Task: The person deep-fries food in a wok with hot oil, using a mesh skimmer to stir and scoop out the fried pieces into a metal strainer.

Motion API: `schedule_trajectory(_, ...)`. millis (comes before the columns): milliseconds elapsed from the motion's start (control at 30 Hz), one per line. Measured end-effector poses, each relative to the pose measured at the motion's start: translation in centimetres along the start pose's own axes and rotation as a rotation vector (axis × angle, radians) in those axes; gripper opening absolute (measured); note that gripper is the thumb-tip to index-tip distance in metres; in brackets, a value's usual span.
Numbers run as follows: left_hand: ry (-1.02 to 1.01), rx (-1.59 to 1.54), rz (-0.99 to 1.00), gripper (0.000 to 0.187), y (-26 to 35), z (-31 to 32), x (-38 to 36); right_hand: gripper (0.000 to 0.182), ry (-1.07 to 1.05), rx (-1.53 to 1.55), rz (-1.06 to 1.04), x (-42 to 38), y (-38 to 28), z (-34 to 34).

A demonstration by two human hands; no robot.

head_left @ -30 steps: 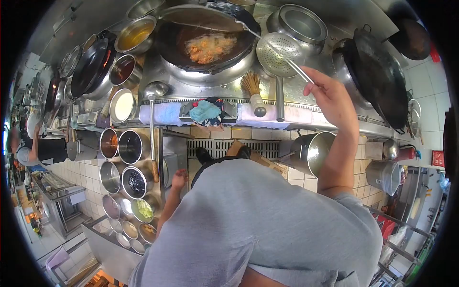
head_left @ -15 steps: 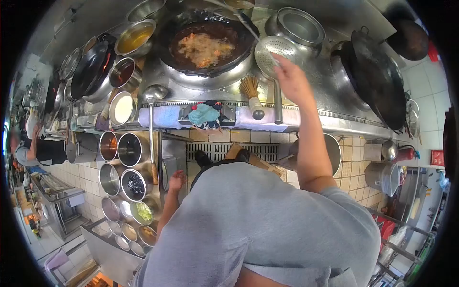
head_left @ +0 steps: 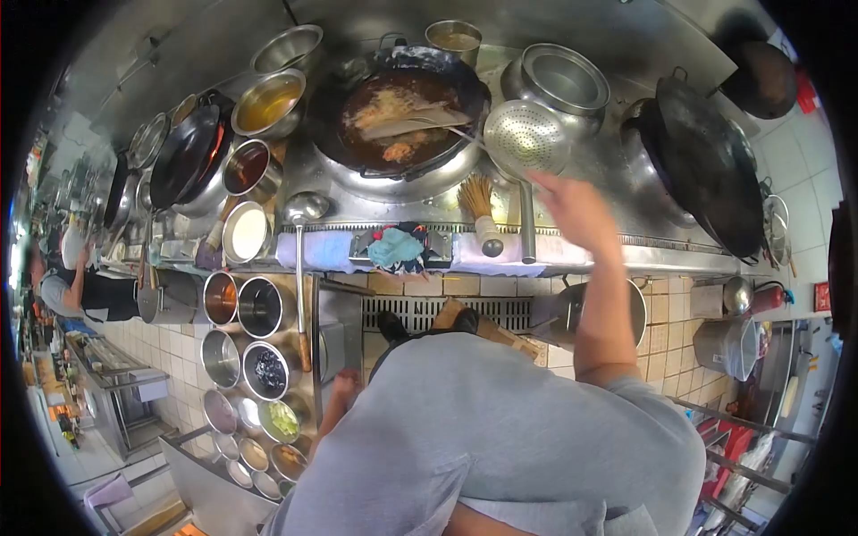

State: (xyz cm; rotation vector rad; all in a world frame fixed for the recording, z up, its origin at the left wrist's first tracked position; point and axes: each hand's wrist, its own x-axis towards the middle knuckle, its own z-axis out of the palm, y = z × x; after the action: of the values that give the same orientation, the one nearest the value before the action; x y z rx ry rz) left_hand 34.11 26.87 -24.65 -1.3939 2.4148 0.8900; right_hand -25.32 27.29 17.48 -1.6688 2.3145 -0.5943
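Note:
My right hand is closed on the handle of a long metal utensil, whose blurred, broad head lies over the dark wok. Pale orange pieces bubble in the dark oil. A perforated strainer rests on the stove, just beyond that hand. The bamboo brush lies between the wok and the strainer's handle. My left hand hangs low beside my body, near the side counter; its fingers are too blurred to read.
Sauce pots and ingredient bowls line the left counter, with a ladle beside them. A folded cloth lies on the stove's front edge. More woks stand at both sides. Another person is at far left.
The utensil's head has come down over the wok from its upper edge. My right hand has shifted slightly right and lower. My left hand has dropped closer to my body. The view has tilted.

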Motion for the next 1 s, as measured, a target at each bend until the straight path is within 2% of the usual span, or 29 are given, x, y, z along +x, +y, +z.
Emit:
schedule_trajectory(33, 0.023, 0.222, 0.146, 0.018, -1.4, 0.9, 0.9, 0.04, 0.133, 0.101, -0.088, 0.9, 1.3, 3.8)
schedule_trajectory(67, 0.099, 0.117, 0.138, 0.018, -1.4, 1.0, 1.6, 0.043, -0.003, 0.047, 0.077, 1.3, 0.7, 5.9)
schedule_trajectory(100, 0.177, 0.011, 0.127, 0.018, -1.4, 0.8, 2.3, 0.045, 0.123, 0.173, -0.009, 1.1, 1.8, 10.0)
schedule_trajectory(133, 0.2, -0.171, 0.062, 0.02, -1.0, 0.4, 3.2, 0.045, 0.016, 0.23, 0.147, 0.8, 1.6, 12.4)
schedule_trajectory(167, 0.237, -0.357, 0.003, 0.021, -0.6, 0.1, 4.1, 0.046, 0.11, 0.322, 0.137, -0.3, 0.8, 14.6)
schedule_trajectory(200, 0.208, -0.615, -0.107, 0.024, 0.3, -0.2, 4.9, 0.044, -0.014, 0.46, 0.283, -1.2, -0.1, 15.7)
schedule_trajectory(267, 0.129, -1.132, -0.32, 0.03, 2.3, -0.8, 6.2, 0.042, 0.252, 0.453, -0.005, -2.9, 2.5, 22.8)
schedule_trajectory(400, 0.063, -1.06, -0.311, 0.032, 2.7, 0.4, 7.2, 0.029, 0.1, 0.584, 0.148, -4.5, 1.5, 26.1)
schedule_trajectory(500, -0.062, -0.874, -0.357, 0.036, 3.9, -0.6, 7.0, 0.019, 0.154, 0.702, 0.049, -3.4, 1.6, 28.7)
schedule_trajectory(633, -0.148, -0.601, -0.361, 0.039, 5.3, -2.1, 6.4, 0.035, 0.002, 0.917, 0.225, -2.1, 0.1, 27.1)
schedule_trajectory(733, -0.075, -0.731, -0.385, 0.037, 5.0, -1.1, 6.1, 0.034, -0.115, 1.304, 0.405, -1.7, -1.3, 25.6)
schedule_trajectory(767, -0.065, -0.795, -0.389, 0.037, 4.4, -0.6, 6.5, 0.031, -0.154, 1.423, 0.39, -1.7, -2.0, 25.1)
schedule_trajectory(800, -0.053, -0.857, -0.388, 0.037, 4.6, -0.9, 6.6, 0.031, -0.19, 1.466, 0.425, -1.6, -2.2, 25.2)
schedule_trajectory(900, -0.083, -0.789, -0.365, 0.036, 4.1, -0.4, 7.0, 0.031, -0.265, 1.566, 0.548, -0.9, -2.3, 25.8)
schedule_trajectory(1000, -0.077, -0.804, -0.382, 0.037, 4.2, -0.8, 7.6, 0.031, -0.308, 1.646, 0.578, 0.1, -3.0, 25.2)
